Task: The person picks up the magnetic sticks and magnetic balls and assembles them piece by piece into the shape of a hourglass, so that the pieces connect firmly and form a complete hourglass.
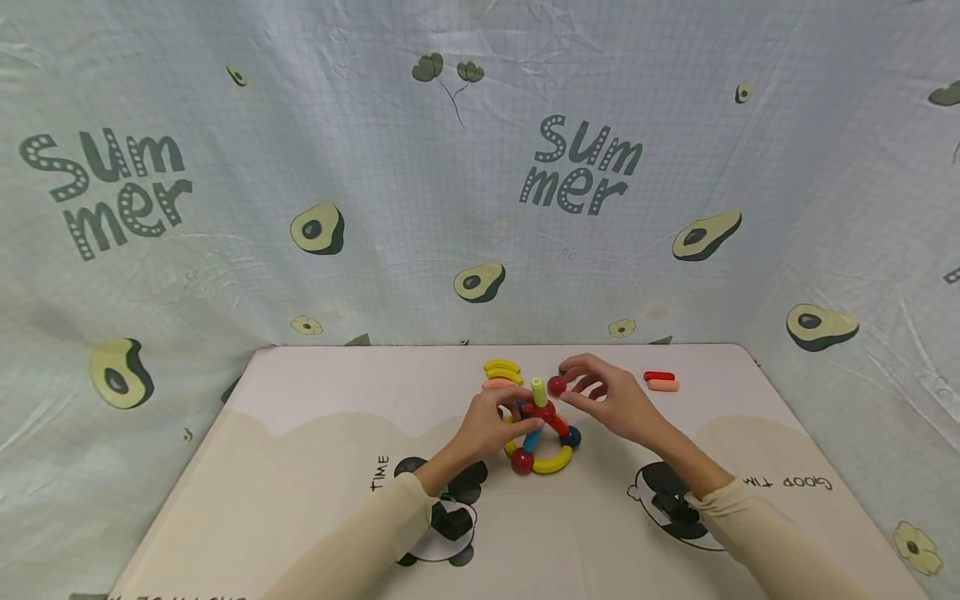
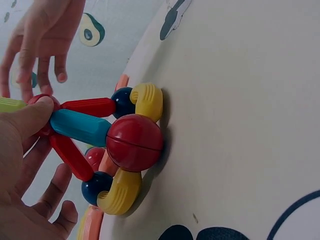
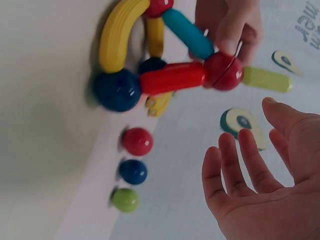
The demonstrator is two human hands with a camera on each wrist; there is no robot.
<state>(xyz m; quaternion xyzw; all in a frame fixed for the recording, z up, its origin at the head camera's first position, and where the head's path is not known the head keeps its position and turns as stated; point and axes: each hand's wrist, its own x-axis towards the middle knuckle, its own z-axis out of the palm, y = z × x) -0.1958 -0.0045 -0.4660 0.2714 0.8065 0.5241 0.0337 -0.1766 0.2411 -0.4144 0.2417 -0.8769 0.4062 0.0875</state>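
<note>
A pyramid of sticks and balls stands on the table. Red sticks (image 3: 172, 78) and a blue stick (image 2: 80, 127) rise from its base to a red top ball (image 3: 223, 71). Yellow curved sticks (image 1: 553, 462), a lower red ball (image 1: 522, 461) and dark blue balls (image 3: 118, 90) form that base. From the top ball a light green stick (image 1: 539, 392) points up. My left hand (image 1: 487, 427) pinches the top ball, its thumb pressed on it. Beside the green stick, my right hand (image 1: 617, 402) is held with fingers spread and relaxed, touching nothing.
Behind the pyramid lie a loose red ball (image 3: 137, 141), a blue ball (image 3: 133, 172) and a green ball (image 3: 125, 200). Yellow curved sticks (image 1: 502, 367) and a pink stick (image 1: 498, 384) are at the back. Further right lie a red stick (image 1: 659, 377) and another pink stick (image 1: 663, 386).
</note>
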